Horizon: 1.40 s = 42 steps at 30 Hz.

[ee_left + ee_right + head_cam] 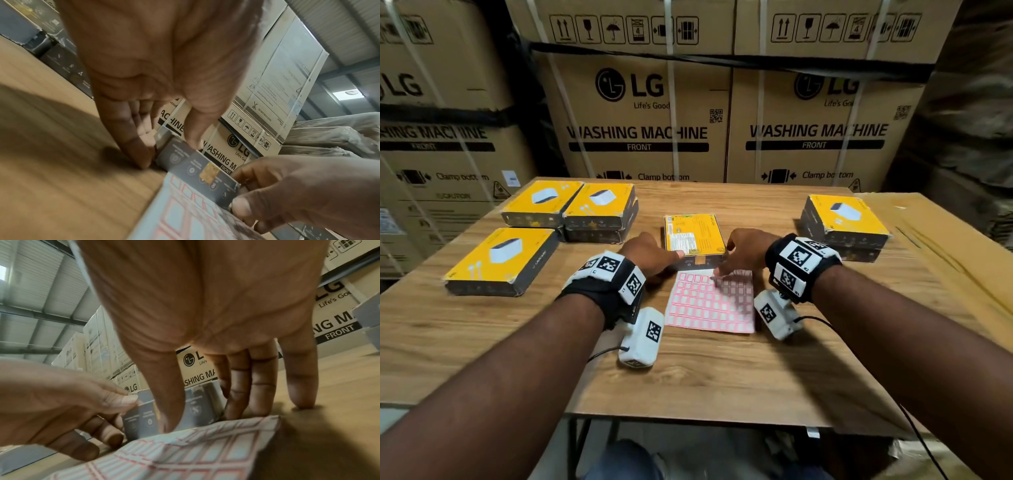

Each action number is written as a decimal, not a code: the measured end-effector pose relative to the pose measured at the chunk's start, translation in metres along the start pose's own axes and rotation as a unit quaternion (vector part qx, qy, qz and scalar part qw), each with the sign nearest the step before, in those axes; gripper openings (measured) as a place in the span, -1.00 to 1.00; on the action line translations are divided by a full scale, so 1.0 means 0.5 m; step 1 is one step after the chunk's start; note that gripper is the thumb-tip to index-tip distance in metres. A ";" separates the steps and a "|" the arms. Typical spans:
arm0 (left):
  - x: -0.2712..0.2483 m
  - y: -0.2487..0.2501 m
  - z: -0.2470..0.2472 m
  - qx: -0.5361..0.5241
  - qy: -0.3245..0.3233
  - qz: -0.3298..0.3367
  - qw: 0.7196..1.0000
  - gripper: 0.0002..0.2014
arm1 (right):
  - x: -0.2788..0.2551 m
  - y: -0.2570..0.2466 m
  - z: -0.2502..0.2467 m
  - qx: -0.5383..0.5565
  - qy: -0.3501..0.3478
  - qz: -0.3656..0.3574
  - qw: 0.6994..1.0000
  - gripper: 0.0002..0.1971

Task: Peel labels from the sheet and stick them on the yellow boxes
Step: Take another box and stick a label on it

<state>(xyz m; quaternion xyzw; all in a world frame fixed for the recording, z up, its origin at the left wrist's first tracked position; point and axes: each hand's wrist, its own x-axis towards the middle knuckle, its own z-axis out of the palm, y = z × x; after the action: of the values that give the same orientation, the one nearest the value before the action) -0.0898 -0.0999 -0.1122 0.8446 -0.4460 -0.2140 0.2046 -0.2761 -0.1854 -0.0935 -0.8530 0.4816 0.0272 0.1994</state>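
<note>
While left hand (650, 253) grips the yellow box (693, 234), right hand (746, 251) rests straight-fingered on pink-gridded sheet (709, 308).

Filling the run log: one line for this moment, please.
left hand holds middle yellow box | right hand touches label sheet far edge | peeled label: none seen

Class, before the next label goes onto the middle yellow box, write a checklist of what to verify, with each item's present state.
1. Middle yellow box lies flat on the table: ok.
2. Left hand holds its near-left corner: ok.
3. Label sheet lies just in front of the box: ok.
4. Labels remain on the sheet: ok.
5. Right hand holds a peeled label: cannot tell.
</note>
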 end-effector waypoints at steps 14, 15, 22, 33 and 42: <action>-0.032 -0.002 -0.003 0.034 -0.054 0.002 0.998 -0.44 | -0.023 -0.019 0.006 -0.045 -0.113 -0.021 0.992 -0.69; -0.033 -0.002 -0.004 0.038 -0.069 0.005 0.997 -0.41 | -0.025 -0.020 0.008 -0.049 -0.111 -0.026 0.992 -0.71; -0.061 -0.016 -0.020 -0.056 -0.174 0.031 0.983 -0.56 | -0.031 -0.009 0.012 0.027 -0.074 -0.058 0.995 -0.66; -0.090 -0.006 -0.008 0.008 0.033 0.128 0.991 -0.41 | -0.051 -0.046 -0.016 0.056 -0.039 -0.165 0.984 -0.79; -0.091 -0.003 -0.027 -0.143 0.016 0.172 0.975 -0.71 | -0.056 -0.066 -0.027 0.040 0.053 -0.215 0.974 -0.71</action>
<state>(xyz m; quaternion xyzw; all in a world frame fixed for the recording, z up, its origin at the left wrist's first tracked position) -0.1045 -0.0588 -0.0937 0.7207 -0.5461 -0.2238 0.3636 -0.2653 -0.1527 -0.0642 -0.9283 0.2973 -0.0809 0.2083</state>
